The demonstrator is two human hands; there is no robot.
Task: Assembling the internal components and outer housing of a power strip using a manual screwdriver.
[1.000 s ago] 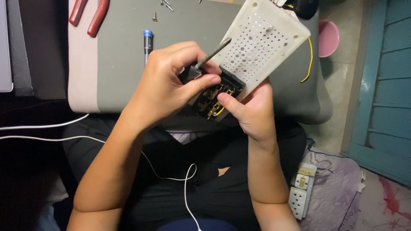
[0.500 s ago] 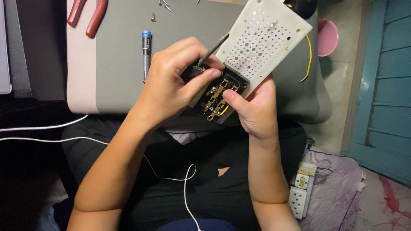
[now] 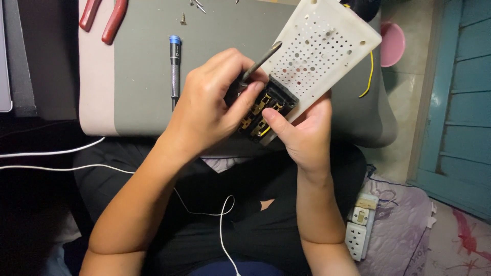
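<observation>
Both hands meet over the grey table (image 3: 143,66); left hand (image 3: 212,110) is curled tight around a thin metal tool (image 3: 261,61); right hand (image 3: 302,130) grips the white board with holes (image 3: 322,46) from below, thumb on the black socket block (image 3: 266,110) (brass bits show inside); left fingers hide part of the block; a blue-tipped screwdriver (image 3: 175,66) lies just beside; red pliers (image 3: 102,18) and small screws (image 3: 192,7) sit farther up; a white cord (image 3: 51,152) crosses the lap; a white power strip (image 3: 360,225) lies near the right arm.
</observation>
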